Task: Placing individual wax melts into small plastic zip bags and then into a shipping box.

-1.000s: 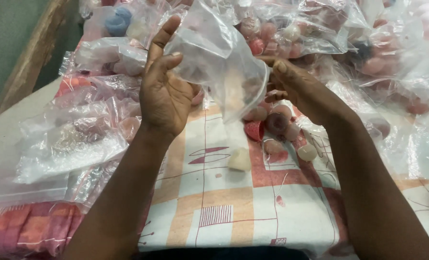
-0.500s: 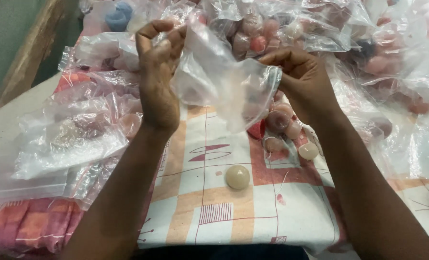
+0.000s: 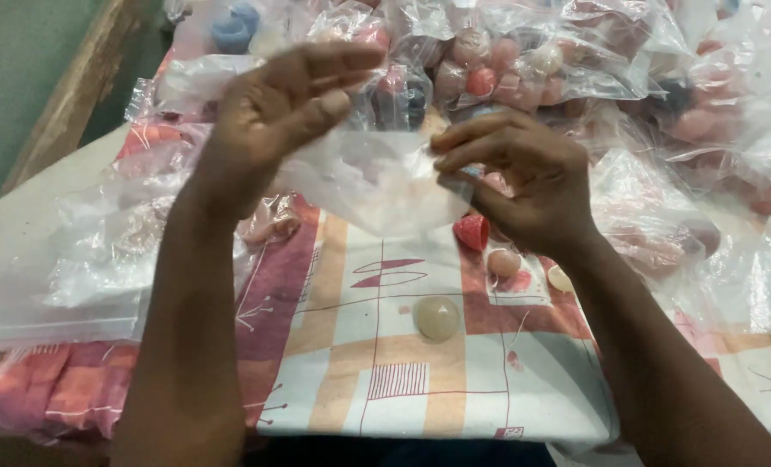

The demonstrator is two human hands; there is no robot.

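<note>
A small clear plastic bag (image 3: 372, 182) is stretched between both hands above the patterned cloth (image 3: 385, 363). My left hand (image 3: 282, 112) pinches its left edge, fingers pointing right. My right hand (image 3: 515, 173) pinches its right edge at about the same height. Below the bag a round beige ball (image 3: 436, 317) lies loose on the cloth. A red cone-shaped piece (image 3: 472, 232) and a pink ball (image 3: 503, 262) sit just under my right hand.
Heaps of clear bags filled with pink, red and cream balls (image 3: 524, 60) cover the far side and right (image 3: 705, 130). More bags lie at the left (image 3: 83, 251). A wooden beam (image 3: 74, 95) runs along the upper left.
The bag has been pulled lower and flatter between my hands. The beige ball dropped from the bag and now rests on the cloth. My hands have come closer together.
</note>
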